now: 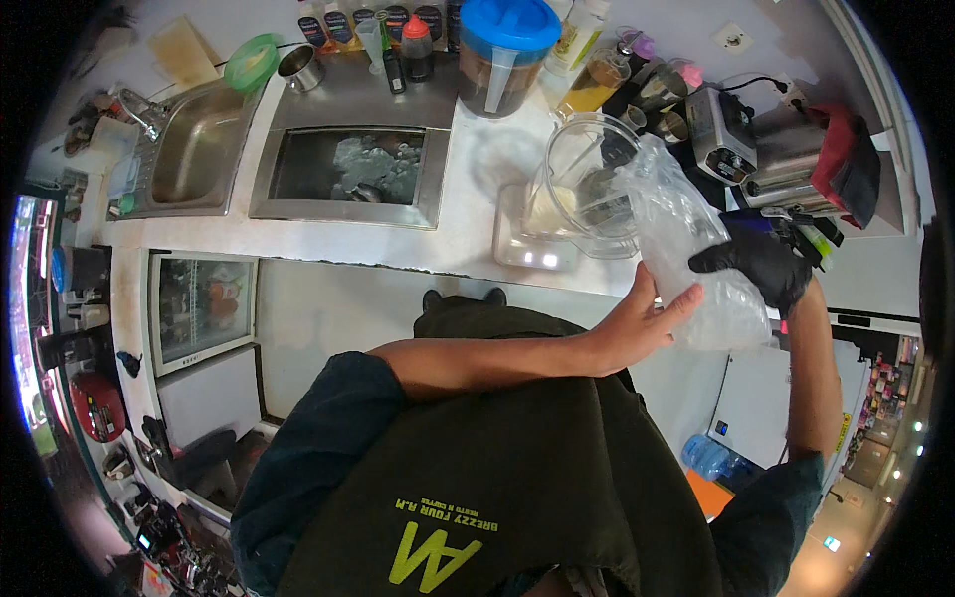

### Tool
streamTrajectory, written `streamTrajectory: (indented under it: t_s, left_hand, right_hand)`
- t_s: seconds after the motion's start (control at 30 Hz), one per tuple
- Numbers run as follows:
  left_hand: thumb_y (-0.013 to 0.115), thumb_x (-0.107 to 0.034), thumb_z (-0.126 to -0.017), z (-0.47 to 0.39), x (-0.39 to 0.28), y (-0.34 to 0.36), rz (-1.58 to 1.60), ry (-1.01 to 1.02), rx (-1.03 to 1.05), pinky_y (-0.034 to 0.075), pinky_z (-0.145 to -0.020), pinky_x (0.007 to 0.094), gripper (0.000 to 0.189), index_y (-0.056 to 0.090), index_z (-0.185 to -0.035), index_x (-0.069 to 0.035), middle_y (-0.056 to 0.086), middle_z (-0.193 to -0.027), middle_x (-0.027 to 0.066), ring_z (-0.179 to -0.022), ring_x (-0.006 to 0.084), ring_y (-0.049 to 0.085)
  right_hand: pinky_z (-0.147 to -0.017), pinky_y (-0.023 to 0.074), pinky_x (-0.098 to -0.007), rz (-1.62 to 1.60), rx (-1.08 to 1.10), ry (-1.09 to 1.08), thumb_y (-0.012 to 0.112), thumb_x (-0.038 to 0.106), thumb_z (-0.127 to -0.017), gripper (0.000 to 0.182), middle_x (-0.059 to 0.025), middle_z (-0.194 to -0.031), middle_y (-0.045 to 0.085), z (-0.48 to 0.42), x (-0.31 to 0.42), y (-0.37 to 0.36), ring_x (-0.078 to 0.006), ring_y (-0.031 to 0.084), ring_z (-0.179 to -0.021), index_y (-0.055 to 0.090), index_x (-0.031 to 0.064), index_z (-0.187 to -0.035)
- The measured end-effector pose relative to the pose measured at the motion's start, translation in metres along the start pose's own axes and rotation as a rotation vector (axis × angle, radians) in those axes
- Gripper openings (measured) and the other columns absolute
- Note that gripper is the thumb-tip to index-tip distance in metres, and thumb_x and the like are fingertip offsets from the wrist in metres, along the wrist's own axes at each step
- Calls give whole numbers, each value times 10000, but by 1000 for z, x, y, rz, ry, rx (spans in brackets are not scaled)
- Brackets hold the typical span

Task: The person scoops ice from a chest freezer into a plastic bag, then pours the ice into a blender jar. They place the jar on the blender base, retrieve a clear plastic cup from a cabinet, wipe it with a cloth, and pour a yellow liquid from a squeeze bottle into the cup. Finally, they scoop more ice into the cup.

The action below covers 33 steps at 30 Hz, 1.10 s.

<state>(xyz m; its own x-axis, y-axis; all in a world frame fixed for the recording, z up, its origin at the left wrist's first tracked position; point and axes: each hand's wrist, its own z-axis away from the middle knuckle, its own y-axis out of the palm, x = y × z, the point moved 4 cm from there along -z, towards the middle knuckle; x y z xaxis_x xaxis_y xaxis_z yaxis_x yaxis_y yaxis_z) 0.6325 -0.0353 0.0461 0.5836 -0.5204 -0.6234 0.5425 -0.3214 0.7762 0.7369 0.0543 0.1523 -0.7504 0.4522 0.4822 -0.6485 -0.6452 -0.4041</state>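
My bare left hand (642, 321) supports the near side of a clear plastic bag (683, 216), with the thumb and fingers spread against it. On the bag's right side, my right hand (761, 261), in a black glove, grips the plastic. The bag is tilted, its upper end at the rim of a clear plastic pitcher (589, 186); its contents look pale, and I cannot tell what they are. Some pale stuff lies low in the pitcher, which stands on a white digital scale (526, 250) with a lit display.
Left of the scale, a steel ice bin (351, 216) is set in the white counter, with a sink (198, 149) beyond it. A blue-lidded jug (500, 67), bottles and a steel appliance (724, 134) stand along the back. A glass-fronted fridge (205, 306) is below at left.
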Motion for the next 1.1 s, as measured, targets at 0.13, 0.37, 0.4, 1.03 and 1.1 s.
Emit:
streamTrajectory:
  t_s: [0.13, 0.37, 0.4, 1.03, 1.1]
  left_hand:
    - [529, -517, -933, -7, 7, -1, 184, -49, 13, 301, -1059, 615, 857, -40, -1471, -167, 147, -1518, 102, -1379, 306, 285]
    - [496, -452, -971, -17, 1, 1, 469, 8, 48, 305, -1073, 611, 677, 98, -1434, -160, 270, -1450, 94, -1358, 286, 317]
    - [487, -438, -980, -18, -3, 0, 504, 35, 52, 308, -1072, 611, 648, 112, -1431, -162, 285, -1443, 86, -1358, 273, 321]
    - [498, -485, -961, -12, -25, 19, 361, 144, -40, 309, -1045, 617, 695, 96, -1429, -164, 277, -1423, 87, -1355, 242, 315]
    - [506, -492, -955, -11, -24, 21, 389, 157, -39, 293, -1050, 627, 693, 116, -1417, -154, 271, -1427, 89, -1359, 242, 305]
  right_hand:
    - [-781, 499, -301, 199, -21, -74, 718, 202, -744, 487, -90, -966, 679, 1, 29, 2, -149, 622, -834, 607, -11, -1167]
    - [-890, 475, -330, 460, 31, 4, 743, 319, -747, 719, -168, -1152, 634, -2, 65, 2, -208, 604, -1009, 488, 7, -1342]
    - [-902, 471, -337, 546, -9, -19, 744, 323, -750, 728, -176, -1162, 630, 4, 76, 7, -216, 600, -1027, 478, 6, -1349]
    - [-939, 452, -328, 746, -293, -197, 769, 295, -762, 707, -189, -1213, 605, 18, 67, -16, -220, 588, -1052, 491, -26, -1328]
    - [-939, 452, -328, 774, -283, -170, 765, 313, -764, 702, -188, -1207, 608, 20, 76, -11, -226, 587, -1054, 502, -29, -1317]
